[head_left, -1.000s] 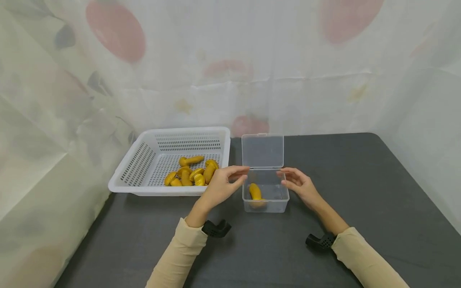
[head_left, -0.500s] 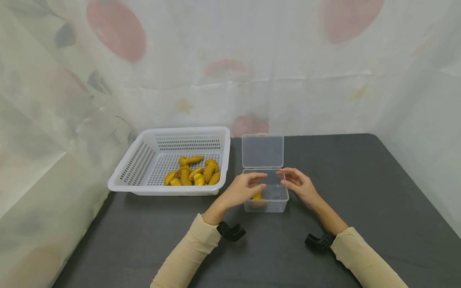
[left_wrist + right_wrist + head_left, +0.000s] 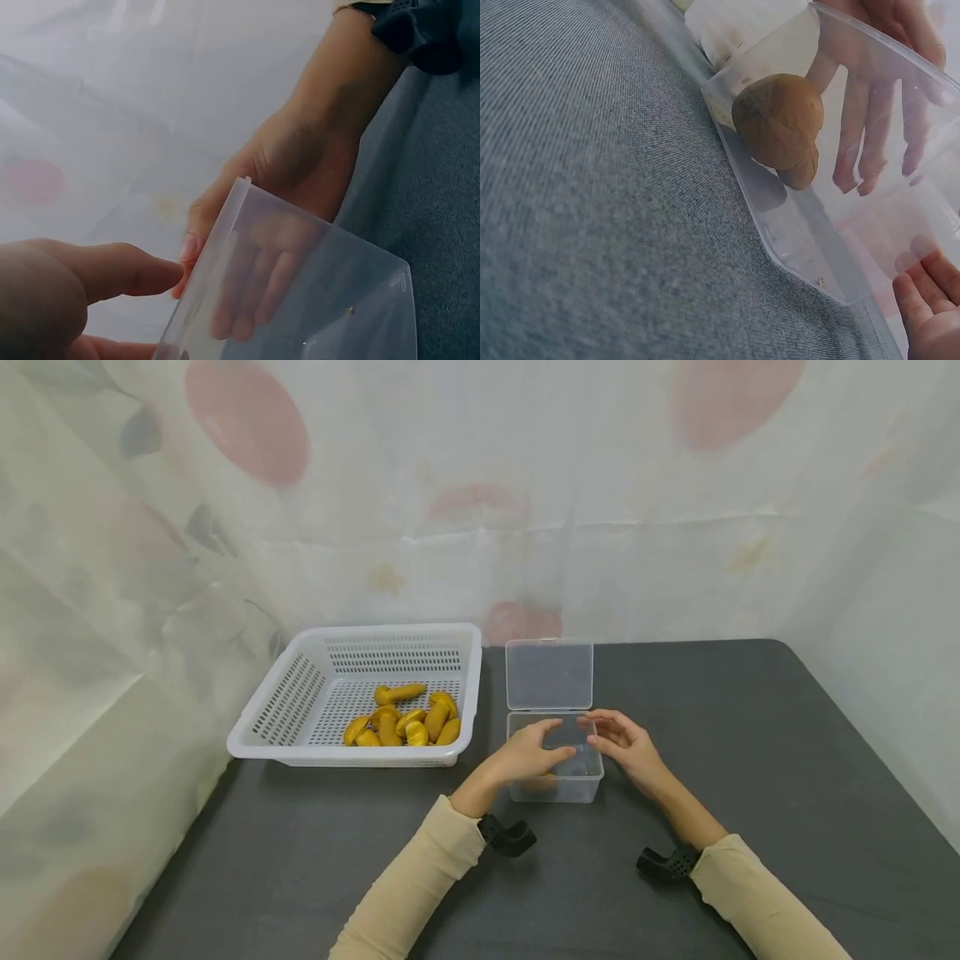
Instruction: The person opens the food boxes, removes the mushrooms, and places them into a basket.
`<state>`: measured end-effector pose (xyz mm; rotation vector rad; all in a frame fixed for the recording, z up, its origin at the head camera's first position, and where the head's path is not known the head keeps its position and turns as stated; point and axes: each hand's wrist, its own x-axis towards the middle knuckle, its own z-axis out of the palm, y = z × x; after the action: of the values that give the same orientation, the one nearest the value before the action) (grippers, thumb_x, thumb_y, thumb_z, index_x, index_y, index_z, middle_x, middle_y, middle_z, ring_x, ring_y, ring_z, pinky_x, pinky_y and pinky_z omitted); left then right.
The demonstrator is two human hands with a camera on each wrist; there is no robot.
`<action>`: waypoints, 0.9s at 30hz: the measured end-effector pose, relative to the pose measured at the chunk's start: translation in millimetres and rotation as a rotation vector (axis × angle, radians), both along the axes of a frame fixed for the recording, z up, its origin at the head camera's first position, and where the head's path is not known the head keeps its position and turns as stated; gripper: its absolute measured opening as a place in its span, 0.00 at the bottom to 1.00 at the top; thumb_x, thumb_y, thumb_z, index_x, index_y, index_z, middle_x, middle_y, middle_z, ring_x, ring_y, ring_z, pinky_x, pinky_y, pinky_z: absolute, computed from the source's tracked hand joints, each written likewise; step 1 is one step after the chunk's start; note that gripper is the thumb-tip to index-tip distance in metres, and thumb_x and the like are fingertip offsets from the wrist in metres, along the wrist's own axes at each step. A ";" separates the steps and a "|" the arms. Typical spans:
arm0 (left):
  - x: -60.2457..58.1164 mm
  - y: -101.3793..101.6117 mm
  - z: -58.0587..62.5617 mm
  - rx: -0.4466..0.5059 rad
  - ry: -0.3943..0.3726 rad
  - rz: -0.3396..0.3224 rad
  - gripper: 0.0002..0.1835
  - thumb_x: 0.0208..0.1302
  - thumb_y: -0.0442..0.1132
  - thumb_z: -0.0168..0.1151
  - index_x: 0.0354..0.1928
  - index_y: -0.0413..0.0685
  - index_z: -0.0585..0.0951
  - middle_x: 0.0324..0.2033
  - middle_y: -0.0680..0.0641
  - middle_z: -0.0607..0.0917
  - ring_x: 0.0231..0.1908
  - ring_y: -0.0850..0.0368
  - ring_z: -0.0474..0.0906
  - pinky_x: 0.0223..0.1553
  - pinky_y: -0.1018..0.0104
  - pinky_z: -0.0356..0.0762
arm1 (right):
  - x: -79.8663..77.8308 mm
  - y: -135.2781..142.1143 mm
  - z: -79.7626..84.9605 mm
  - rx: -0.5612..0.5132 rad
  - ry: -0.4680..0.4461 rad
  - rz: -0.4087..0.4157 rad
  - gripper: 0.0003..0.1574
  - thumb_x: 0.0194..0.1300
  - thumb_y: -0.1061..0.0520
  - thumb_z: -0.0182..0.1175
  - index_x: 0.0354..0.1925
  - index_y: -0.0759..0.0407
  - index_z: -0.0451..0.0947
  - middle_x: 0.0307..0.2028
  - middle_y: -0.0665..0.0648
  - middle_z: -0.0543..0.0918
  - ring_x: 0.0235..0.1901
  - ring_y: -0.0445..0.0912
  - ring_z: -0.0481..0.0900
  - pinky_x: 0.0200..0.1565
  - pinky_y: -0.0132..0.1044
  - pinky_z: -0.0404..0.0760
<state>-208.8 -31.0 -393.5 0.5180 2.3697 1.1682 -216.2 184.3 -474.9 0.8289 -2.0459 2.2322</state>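
A clear plastic box [image 3: 577, 790] stands on the dark table with its lid [image 3: 550, 675] raised at the back. Inside lies one yellow-brown mushroom [image 3: 776, 120], largely covered by my left hand in the head view. My left hand [image 3: 528, 752] is over the box's left part, thumb and fingers apart, with nothing seen between them. Through the clear wall in the right wrist view, its fingers look straight. Outside the right wall rests my right hand [image 3: 622, 747], fingers nearly straight against the plastic and thumb near the rim [image 3: 238, 196].
A white perforated basket [image 3: 360, 757] stands to the left of the box, holding several yellow mushrooms [image 3: 416, 732]. Dark cloth covers the table [image 3: 727, 760]. A patterned curtain [image 3: 637, 577] hangs behind, and others flank the table.
My left hand has moved right, from beside the box's left edge to above its inside, now hiding most of the mushroom there. My right hand has stayed at the right wall.
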 end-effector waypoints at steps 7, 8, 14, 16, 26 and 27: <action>-0.3 5.1 -7.1 0.128 -0.045 -0.023 0.27 0.71 0.45 0.53 0.69 0.43 0.66 0.67 0.38 0.70 0.68 0.42 0.67 0.65 0.47 0.72 | 1.7 -1.0 -0.1 0.006 -0.029 -0.023 0.22 0.68 0.67 0.54 0.60 0.67 0.68 0.53 0.42 0.81 0.55 0.34 0.78 0.53 0.21 0.80; -0.2 5.5 -7.9 0.138 -0.038 -0.023 0.26 0.71 0.44 0.53 0.68 0.43 0.68 0.67 0.39 0.72 0.68 0.44 0.68 0.65 0.48 0.73 | 1.6 -1.0 -0.4 0.010 -0.031 -0.027 0.22 0.68 0.67 0.54 0.60 0.67 0.67 0.53 0.41 0.81 0.55 0.33 0.78 0.52 0.21 0.80; -3.2 5.2 -12.2 0.204 0.004 0.065 0.20 0.71 0.37 0.51 0.63 0.43 0.73 0.63 0.39 0.75 0.64 0.42 0.70 0.65 0.47 0.73 | 0.3 -1.7 -1.8 0.029 -0.030 -0.038 0.23 0.68 0.67 0.54 0.60 0.68 0.67 0.53 0.40 0.81 0.55 0.33 0.78 0.53 0.21 0.79; -4.7 4.8 -12.2 0.174 0.021 0.092 0.20 0.70 0.34 0.50 0.63 0.42 0.73 0.63 0.38 0.74 0.64 0.41 0.71 0.65 0.46 0.72 | 0.5 -2.0 -1.5 0.024 -0.028 -0.034 0.22 0.68 0.67 0.54 0.60 0.68 0.67 0.53 0.41 0.81 0.55 0.33 0.78 0.54 0.21 0.79; -8.1 6.6 -3.9 -0.053 0.145 -0.081 0.23 0.64 0.27 0.55 0.63 0.39 0.74 0.62 0.41 0.78 0.56 0.45 0.80 0.53 0.57 0.83 | 0.4 -1.9 -0.2 -0.003 -0.004 -0.002 0.22 0.68 0.68 0.53 0.60 0.70 0.67 0.53 0.43 0.81 0.55 0.35 0.78 0.55 0.22 0.78; -8.5 6.4 -3.8 -0.051 0.149 -0.091 0.23 0.64 0.28 0.57 0.62 0.39 0.74 0.62 0.41 0.78 0.56 0.45 0.80 0.53 0.57 0.83 | 0.5 -1.7 -0.3 -0.002 -0.007 -0.002 0.22 0.68 0.68 0.53 0.60 0.70 0.67 0.53 0.43 0.81 0.55 0.35 0.78 0.55 0.22 0.78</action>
<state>-217.3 -24.6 -397.3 0.7103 2.4650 1.0587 -215.7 182.6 -475.2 0.8201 -2.0466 2.2385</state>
